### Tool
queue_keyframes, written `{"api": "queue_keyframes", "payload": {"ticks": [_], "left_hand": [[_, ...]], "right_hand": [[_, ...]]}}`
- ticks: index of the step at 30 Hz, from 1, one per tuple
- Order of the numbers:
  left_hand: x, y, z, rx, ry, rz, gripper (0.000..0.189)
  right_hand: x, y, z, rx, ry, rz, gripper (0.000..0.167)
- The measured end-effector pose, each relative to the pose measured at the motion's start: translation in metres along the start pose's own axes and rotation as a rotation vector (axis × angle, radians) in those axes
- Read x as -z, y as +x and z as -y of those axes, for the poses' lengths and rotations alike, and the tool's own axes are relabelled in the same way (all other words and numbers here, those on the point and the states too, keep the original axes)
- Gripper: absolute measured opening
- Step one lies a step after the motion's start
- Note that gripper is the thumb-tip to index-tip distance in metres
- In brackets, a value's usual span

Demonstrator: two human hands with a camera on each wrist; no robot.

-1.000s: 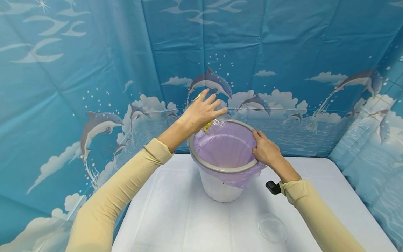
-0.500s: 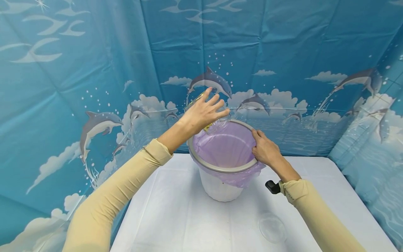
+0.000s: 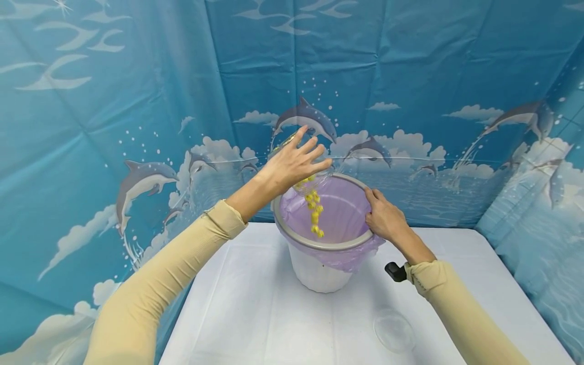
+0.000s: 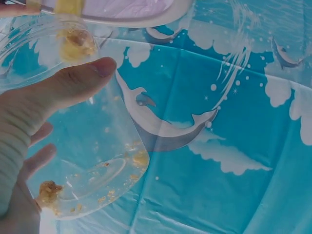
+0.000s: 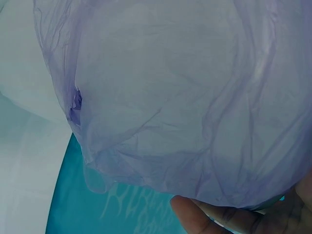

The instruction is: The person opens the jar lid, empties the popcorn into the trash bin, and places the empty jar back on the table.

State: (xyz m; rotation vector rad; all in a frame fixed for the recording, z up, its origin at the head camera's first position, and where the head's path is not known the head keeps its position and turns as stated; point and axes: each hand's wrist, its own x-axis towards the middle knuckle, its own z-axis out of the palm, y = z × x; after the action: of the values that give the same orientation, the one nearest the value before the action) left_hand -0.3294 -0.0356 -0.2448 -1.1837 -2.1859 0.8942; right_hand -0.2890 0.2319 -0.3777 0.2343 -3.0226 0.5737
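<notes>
My left hand [image 3: 295, 165] grips a clear plastic jar [image 4: 109, 131], tipped mouth-down over a white trash bin [image 3: 315, 271]. Small yellow, popcorn-like pieces [image 3: 315, 210] fall from its mouth into the purple bag [image 3: 349, 203] that lines the bin. In the left wrist view my thumb lies across the jar's side, and a few yellow bits [image 4: 139, 158] cling inside near its base. My right hand [image 3: 388, 218] holds the bin's grey rim [image 3: 333, 247] at the right. Below, the bag's overhang fills the right wrist view, with fingers [image 5: 192, 217] under its edge.
A clear round lid [image 3: 394, 330] lies on the white-covered table [image 3: 246, 314], front right of the bin. Blue dolphin-print sheeting [image 3: 410, 50] hangs behind the table and along both sides. A black device [image 3: 395, 271] sits at the right wrist.
Yellow pieces that were inside the tilted jar now pour out in a stream into the bin. The left hand has barely shifted; the right hand stays on the rim.
</notes>
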Motion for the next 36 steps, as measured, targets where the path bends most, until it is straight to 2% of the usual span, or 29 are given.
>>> {"api": "queue_keyframes", "payload": {"ticks": [9, 20, 27, 36], "left_hand": [[0.000, -0.001, 0.000, -0.004, 0.021, -0.063, 0.075], [-0.001, -0.002, -0.007, -0.065, 0.013, -0.023, 0.086], [0.001, -0.002, -0.010, -0.052, -0.009, -0.005, 0.088], [-0.001, -0.003, -0.011, -0.028, -0.042, -0.030, 0.089]], "right_hand": [[0.000, 0.000, 0.000, -0.006, 0.003, -0.003, 0.074], [-0.001, 0.000, 0.001, -0.011, 0.006, 0.004, 0.072], [-0.001, -0.001, 0.001, -0.005, 0.009, -0.008, 0.071], [-0.002, -0.001, 0.001, -0.004, 0.014, -0.009, 0.071]]}}
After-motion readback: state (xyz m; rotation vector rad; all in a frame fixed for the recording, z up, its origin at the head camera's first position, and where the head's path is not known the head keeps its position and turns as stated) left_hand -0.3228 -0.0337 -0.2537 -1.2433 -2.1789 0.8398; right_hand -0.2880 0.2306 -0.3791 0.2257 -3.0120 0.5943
